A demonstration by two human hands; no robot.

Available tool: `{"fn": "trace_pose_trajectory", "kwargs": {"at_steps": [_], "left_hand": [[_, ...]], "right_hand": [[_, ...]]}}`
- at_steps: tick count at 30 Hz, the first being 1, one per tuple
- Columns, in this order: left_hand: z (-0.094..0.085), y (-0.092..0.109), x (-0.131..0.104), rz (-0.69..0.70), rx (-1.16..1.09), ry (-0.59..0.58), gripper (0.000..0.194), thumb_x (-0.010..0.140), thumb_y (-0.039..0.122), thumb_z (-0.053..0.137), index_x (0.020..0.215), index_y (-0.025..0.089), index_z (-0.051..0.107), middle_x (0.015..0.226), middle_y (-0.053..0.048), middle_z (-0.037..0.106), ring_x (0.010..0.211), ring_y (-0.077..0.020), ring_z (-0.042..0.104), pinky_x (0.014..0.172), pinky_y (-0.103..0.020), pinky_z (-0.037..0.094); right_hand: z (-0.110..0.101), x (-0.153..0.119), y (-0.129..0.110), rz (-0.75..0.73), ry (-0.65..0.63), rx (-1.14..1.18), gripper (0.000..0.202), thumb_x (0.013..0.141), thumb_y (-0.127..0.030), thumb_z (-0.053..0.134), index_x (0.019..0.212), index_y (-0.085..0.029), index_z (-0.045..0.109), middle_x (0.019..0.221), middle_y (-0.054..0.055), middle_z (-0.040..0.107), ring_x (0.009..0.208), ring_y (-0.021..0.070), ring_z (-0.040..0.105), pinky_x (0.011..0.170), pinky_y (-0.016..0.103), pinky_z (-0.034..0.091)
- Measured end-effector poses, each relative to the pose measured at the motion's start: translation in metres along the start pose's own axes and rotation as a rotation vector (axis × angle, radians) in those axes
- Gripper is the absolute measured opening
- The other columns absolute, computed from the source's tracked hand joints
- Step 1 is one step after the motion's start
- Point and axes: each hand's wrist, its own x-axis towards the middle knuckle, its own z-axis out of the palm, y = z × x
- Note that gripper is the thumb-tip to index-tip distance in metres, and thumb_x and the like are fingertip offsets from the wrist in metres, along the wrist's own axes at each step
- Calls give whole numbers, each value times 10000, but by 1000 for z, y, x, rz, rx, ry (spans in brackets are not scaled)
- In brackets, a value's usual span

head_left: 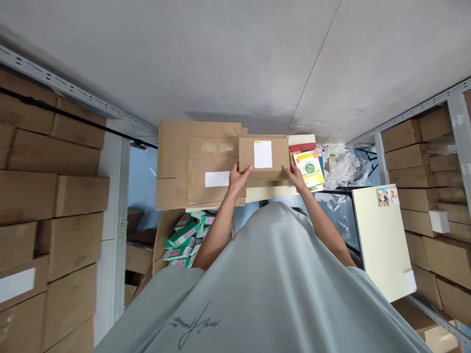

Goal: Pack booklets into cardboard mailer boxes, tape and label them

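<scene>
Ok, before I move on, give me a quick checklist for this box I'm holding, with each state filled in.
1. Left hand on the small box: ok, at its lower left corner.
2. Right hand on it: ok, at its lower right corner.
3. White label facing the camera: ok.
4. Label text readable: not ok, too small in this view.
5. Wide space between the right hand and the booklets: not ok, they lie right beside it.
6. Box contents: cannot tell, the inside is hidden.
</scene>
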Motion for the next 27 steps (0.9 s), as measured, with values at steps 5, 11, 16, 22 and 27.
{"fn": "trace_pose_trajectory", "kwargs": {"at_steps": [5, 11, 16, 22, 27], "left_hand": [[-23, 30, -23, 100, -83, 28, 679, 775, 606, 978, 1274, 187, 785, 1357, -179, 841, 1247, -338, 815, 1163, -502, 642], [-15, 86, -53, 203, -113, -166, 728, 822, 681, 977, 1348, 218, 782, 1475, -153, 803, 1372, -351, 772, 1207, -483, 639], [44, 130, -66, 312, -7, -437, 819, 875, 666, 961, 1526, 244, 699, 1611, -157, 715, 1512, -362, 688, 1283, -482, 590], [187, 142, -102, 332, 63, -874, 997, 880, 696, 943, 1697, 292, 535, 1756, -164, 578, 1649, -377, 558, 1312, -474, 567], [322, 117, -165, 331, 120, -1081, 945, 886, 713, 921, 1627, 263, 545, 1746, -204, 580, 1633, -367, 580, 1339, -499, 531]], "right_hand": [[-9, -13, -29, -83, 101, 79, 882, 825, -928, 766, 1393, -254, 732, 1479, 150, 778, 1472, 324, 682, 1308, 509, 534], [-55, -54, -50, -77, 102, 160, 964, 876, -960, 732, 1610, -340, 645, 1710, 88, 632, 1678, 322, 506, 1378, 556, 479], [-124, -120, -40, -136, 255, 274, 1148, 780, -1013, 778, 1690, -336, 600, 1789, 87, 567, 1689, 374, 498, 1362, 576, 500], [-220, -218, 3, -145, 611, 357, 1204, 727, -1010, 821, 1697, -338, 586, 1775, 112, 584, 1658, 423, 541, 1339, 612, 505], [-297, -290, 64, -73, 830, 488, 1109, 832, -983, 730, 1698, -306, 580, 1743, 138, 618, 1618, 420, 587, 1289, 617, 544]]}}
